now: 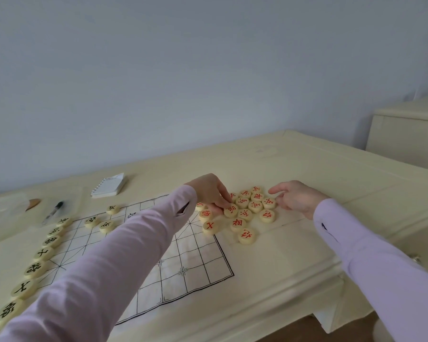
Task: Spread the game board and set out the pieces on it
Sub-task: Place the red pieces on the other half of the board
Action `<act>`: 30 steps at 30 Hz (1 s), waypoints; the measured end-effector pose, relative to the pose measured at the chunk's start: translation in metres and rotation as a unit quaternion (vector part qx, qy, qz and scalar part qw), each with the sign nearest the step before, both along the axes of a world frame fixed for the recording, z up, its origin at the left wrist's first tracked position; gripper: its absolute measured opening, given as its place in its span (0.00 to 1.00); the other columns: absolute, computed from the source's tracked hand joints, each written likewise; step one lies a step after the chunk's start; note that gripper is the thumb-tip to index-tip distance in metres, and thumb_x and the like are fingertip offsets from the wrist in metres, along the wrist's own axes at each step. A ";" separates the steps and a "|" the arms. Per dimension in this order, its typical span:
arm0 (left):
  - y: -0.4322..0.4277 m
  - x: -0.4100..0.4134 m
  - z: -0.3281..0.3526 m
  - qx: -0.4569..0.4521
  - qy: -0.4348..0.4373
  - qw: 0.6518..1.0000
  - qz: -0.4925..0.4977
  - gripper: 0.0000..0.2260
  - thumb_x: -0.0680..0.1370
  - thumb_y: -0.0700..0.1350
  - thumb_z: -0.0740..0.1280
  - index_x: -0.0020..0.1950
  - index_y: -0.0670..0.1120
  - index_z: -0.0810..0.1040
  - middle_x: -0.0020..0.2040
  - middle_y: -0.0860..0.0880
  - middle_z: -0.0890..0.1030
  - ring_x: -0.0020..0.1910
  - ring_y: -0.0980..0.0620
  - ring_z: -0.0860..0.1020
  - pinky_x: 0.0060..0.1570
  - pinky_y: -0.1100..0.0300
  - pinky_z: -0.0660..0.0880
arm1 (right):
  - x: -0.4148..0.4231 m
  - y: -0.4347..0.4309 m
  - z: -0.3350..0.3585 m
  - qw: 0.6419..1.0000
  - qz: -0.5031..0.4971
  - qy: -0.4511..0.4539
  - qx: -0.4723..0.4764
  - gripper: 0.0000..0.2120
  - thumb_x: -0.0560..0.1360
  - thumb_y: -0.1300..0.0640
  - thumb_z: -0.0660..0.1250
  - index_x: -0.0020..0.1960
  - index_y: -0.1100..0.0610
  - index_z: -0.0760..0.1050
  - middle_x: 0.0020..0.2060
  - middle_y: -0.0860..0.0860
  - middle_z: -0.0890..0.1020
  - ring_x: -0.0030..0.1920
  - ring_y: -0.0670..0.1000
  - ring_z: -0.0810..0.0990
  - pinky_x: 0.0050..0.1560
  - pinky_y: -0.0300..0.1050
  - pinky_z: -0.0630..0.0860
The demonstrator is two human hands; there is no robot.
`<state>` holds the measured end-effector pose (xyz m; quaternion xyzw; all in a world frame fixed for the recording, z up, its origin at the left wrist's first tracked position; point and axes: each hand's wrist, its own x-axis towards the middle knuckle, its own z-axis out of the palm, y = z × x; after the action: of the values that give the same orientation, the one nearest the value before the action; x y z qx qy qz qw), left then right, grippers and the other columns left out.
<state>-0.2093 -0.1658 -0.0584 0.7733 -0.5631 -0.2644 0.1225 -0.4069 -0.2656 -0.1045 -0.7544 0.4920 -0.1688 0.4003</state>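
Left hand [211, 191] pinching red piece [230, 211] beside board [190, 265], right hand [298, 197] relaxed, unclenched, against red pile [255, 206]

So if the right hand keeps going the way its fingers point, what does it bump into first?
Probably the red-lettered piece at the near edge of the red pieces. The right hand points toward it, fingertips nearly touching, though depth is unclear.

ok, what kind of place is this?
Probably a room in a home, not a lab: a cream painted wooden table against a plain wall, a matching cabinet at right, and a cloth xiangqi board with red pieces clustered at its corner.
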 end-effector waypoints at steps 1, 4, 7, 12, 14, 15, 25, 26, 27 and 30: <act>-0.002 0.000 0.000 -0.018 -0.015 1.000 0.001 0.03 0.73 0.43 0.71 0.45 0.50 0.83 0.42 0.47 0.85 0.34 0.58 0.80 0.38 0.66 0.70 | 0.000 0.000 0.001 1.000 0.004 0.005 0.000 0.21 0.75 0.68 0.58 0.65 0.54 0.74 0.63 0.57 0.75 0.58 0.52 0.73 0.63 0.42 0.68; -0.008 0.004 0.002 -0.090 -0.049 0.994 0.028 0.07 0.74 0.38 0.67 0.48 0.46 0.83 0.38 0.47 0.83 0.29 0.61 0.79 0.28 0.71 0.70 | 0.000 -0.002 0.002 1.000 0.012 0.014 0.003 0.22 0.75 0.67 0.58 0.65 0.53 0.74 0.61 0.56 0.75 0.55 0.51 0.73 0.62 0.41 0.68; -0.011 0.004 0.003 -0.116 -0.086 0.989 0.029 0.11 0.75 0.35 0.65 0.53 0.44 0.82 0.43 0.47 0.82 0.40 0.53 0.79 0.28 0.70 0.69 | 0.001 -0.004 0.002 1.000 0.021 0.019 0.007 0.20 0.76 0.65 0.60 0.65 0.51 0.73 0.52 0.53 0.75 0.49 0.50 0.73 0.61 0.41 0.68; -0.019 0.003 -0.002 -0.118 -0.117 0.986 0.008 0.14 0.75 0.34 0.66 0.58 0.44 0.81 0.50 0.47 0.81 0.43 0.52 0.75 0.36 0.66 0.71 | 0.001 -0.006 0.004 0.999 0.041 0.010 0.024 0.17 0.77 0.63 0.62 0.65 0.52 0.73 0.37 0.49 0.73 0.36 0.46 0.72 0.52 0.38 0.71; -0.023 0.003 -0.004 -0.120 -0.117 0.986 0.001 0.15 0.75 0.34 0.66 0.59 0.44 0.80 0.49 0.47 0.80 0.46 0.52 0.76 0.45 0.63 0.73 | 0.000 -0.006 0.006 0.998 0.044 -0.001 0.043 0.17 0.77 0.63 0.62 0.64 0.52 0.73 0.37 0.50 0.73 0.33 0.46 0.71 0.45 0.36 0.70; -0.025 0.002 -0.005 -0.118 -0.117 0.986 -0.008 0.15 0.74 0.34 0.67 0.59 0.44 0.80 0.51 0.47 0.81 0.48 0.51 0.78 0.49 0.62 0.74 | 0.000 -0.006 0.007 0.998 0.046 -0.001 0.046 0.17 0.77 0.63 0.63 0.64 0.52 0.73 0.37 0.50 0.74 0.33 0.46 0.71 0.45 0.37 0.70; -0.032 -0.010 0.001 -0.079 -0.158 0.981 -0.085 0.15 0.76 0.38 0.67 0.61 0.46 0.79 0.56 0.48 0.81 0.53 0.50 0.79 0.53 0.61 0.75 | -0.002 -0.013 0.004 0.997 0.044 -0.022 0.065 0.16 0.76 0.61 0.66 0.62 0.52 0.74 0.37 0.50 0.75 0.34 0.47 0.72 0.51 0.40 0.72; -0.032 -0.011 0.002 -0.092 -0.161 0.979 -0.082 0.15 0.76 0.37 0.66 0.62 0.46 0.78 0.57 0.48 0.80 0.52 0.50 0.78 0.52 0.62 0.75 | -0.002 -0.013 0.004 0.997 0.043 -0.025 0.066 0.16 0.76 0.61 0.66 0.62 0.52 0.74 0.37 0.50 0.75 0.34 0.47 0.72 0.50 0.40 0.72; -0.032 -0.010 0.002 -0.109 -0.162 0.978 -0.075 0.15 0.76 0.35 0.64 0.62 0.45 0.78 0.58 0.48 0.79 0.53 0.50 0.78 0.50 0.63 0.74 | -0.002 -0.012 0.004 0.997 0.042 -0.025 0.065 0.16 0.76 0.61 0.66 0.62 0.52 0.74 0.37 0.49 0.75 0.34 0.47 0.72 0.50 0.39 0.71; -0.032 -0.006 0.002 -0.143 -0.161 0.975 -0.054 0.16 0.77 0.34 0.61 0.62 0.45 0.78 0.59 0.48 0.79 0.57 0.50 0.77 0.50 0.64 0.72 | 0.000 -0.010 0.005 0.998 0.040 -0.010 0.051 0.15 0.76 0.60 0.66 0.63 0.52 0.74 0.36 0.48 0.74 0.33 0.45 0.72 0.49 0.39 0.70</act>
<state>-0.2149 -0.1982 -0.0565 0.7486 -0.6485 -0.0594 0.1249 -0.4065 -0.2760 -0.0998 -0.7501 0.4657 -0.1348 0.4498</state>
